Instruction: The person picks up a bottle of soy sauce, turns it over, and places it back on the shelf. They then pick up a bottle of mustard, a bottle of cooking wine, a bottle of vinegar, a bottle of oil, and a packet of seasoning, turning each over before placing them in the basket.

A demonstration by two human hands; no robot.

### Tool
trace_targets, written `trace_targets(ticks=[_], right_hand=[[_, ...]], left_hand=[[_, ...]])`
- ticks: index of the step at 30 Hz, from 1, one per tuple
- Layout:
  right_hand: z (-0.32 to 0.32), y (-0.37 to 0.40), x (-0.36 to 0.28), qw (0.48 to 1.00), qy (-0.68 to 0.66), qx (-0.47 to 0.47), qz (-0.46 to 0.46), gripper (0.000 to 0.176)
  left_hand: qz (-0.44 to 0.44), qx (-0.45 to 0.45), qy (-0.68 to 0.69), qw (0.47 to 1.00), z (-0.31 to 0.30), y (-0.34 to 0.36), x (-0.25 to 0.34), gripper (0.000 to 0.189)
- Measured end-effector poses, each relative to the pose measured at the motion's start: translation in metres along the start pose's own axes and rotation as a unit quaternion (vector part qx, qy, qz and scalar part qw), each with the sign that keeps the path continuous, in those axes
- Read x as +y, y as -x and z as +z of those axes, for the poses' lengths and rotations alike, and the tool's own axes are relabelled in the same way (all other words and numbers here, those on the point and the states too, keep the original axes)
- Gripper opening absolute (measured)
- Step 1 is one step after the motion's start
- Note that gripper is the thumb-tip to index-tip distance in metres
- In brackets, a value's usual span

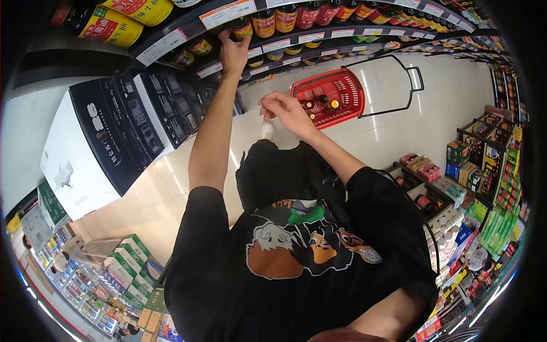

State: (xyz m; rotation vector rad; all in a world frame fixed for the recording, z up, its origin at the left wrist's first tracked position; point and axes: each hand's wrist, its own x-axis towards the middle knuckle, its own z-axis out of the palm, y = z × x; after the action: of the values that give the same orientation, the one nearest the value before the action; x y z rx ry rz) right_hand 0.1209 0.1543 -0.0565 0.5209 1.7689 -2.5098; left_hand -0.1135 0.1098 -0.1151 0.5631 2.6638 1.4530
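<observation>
At the far upper left, large bottles with yellow-and-red labels (111, 25) lie across the corner of the view. Below them is a big white-and-black printed cardboard box (111, 131). To its right, the person's left hand (232, 52) reaches up to a dark bottle with a yellow label (242, 28), its fingers curved at the bottle's side and the thumb near its base; I cannot tell whether they pinch it firmly. That bottle stands at the left of a row on a dark shelf with white price tags (293, 41), its top hidden by the shelf above. A white shoe (268, 131) shows on the pale floor. Just above the shoe, the right hand (285, 109) hangs in the air, fingers loosely curled, holding nothing. Near it, a red plastic basket (356, 94) with a long black handle (411, 91) contains several bottles, one yellow-capped (335, 104). Farther right are pink-and-red packs (424, 165) and green packages (498, 228).
</observation>
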Motion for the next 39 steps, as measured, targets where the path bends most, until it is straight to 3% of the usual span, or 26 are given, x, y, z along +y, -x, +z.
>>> trace_targets(ticks=[3,6,9,11,12,14,18,21,25,27,33,37,39], right_hand=[[-0.003,-0.008,-0.002,1.000,-0.001,-0.008,-0.007,0.025],[-0.007,-0.020,-0.007,1.000,-0.001,-0.014,0.003,0.025],[-0.007,-0.030,-0.010,1.000,0.006,-0.017,-0.010,0.025],[-0.004,-0.031,-0.014,1.000,0.002,-0.012,-0.012,0.025],[-0.004,-0.030,-0.015,1.000,-0.002,-0.006,-0.013,0.026],[-0.004,-0.027,-0.017,1.000,0.000,-0.001,-0.013,0.026],[-0.009,-0.018,-0.017,1.000,0.008,0.012,-0.004,0.026],[-0.014,-0.016,-0.014,1.000,0.005,0.024,0.008,0.026],[-0.025,-0.028,-0.015,1.000,0.011,0.019,-0.011,0.027],[-0.035,-0.042,-0.016,0.998,0.022,0.036,-0.037,0.029],[-0.050,-0.087,-0.036,0.993,0.086,0.072,-0.034,0.040],[-0.040,-0.093,-0.043,0.996,0.074,0.047,-0.019,0.043],[-0.035,-0.089,-0.046,0.997,0.063,0.037,-0.016,0.044]], left_hand=[[0.008,0.017,0.018,1.000,0.001,0.010,0.000,0.065],[-0.059,-0.002,0.067,0.996,-0.006,0.018,0.001,0.071],[-0.020,0.001,0.061,0.998,-0.011,0.011,0.004,0.079],[0.069,0.063,0.029,0.995,-0.003,-0.007,0.001,0.087],[0.069,0.061,0.031,0.995,-0.004,-0.011,0.005,0.087],[0.168,0.133,-0.102,0.971,-0.005,-0.020,0.015,0.082],[0.106,0.029,-0.091,0.990,-0.010,-0.035,0.006,0.081],[0.060,-0.014,-0.057,0.996,-0.014,-0.034,0.008,0.080],[0.055,-0.004,-0.028,0.998,-0.017,-0.030,0.014,0.069],[-0.005,-0.074,0.003,0.997,-0.024,-0.029,0.021,0.069],[0.051,-0.124,0.034,0.990,-0.019,-0.046,-0.003,0.080],[0.037,-0.117,0.092,0.988,-0.024,-0.034,0.004,0.082],[0.104,-0.071,0.062,0.990,-0.030,-0.022,0.005,0.086]])
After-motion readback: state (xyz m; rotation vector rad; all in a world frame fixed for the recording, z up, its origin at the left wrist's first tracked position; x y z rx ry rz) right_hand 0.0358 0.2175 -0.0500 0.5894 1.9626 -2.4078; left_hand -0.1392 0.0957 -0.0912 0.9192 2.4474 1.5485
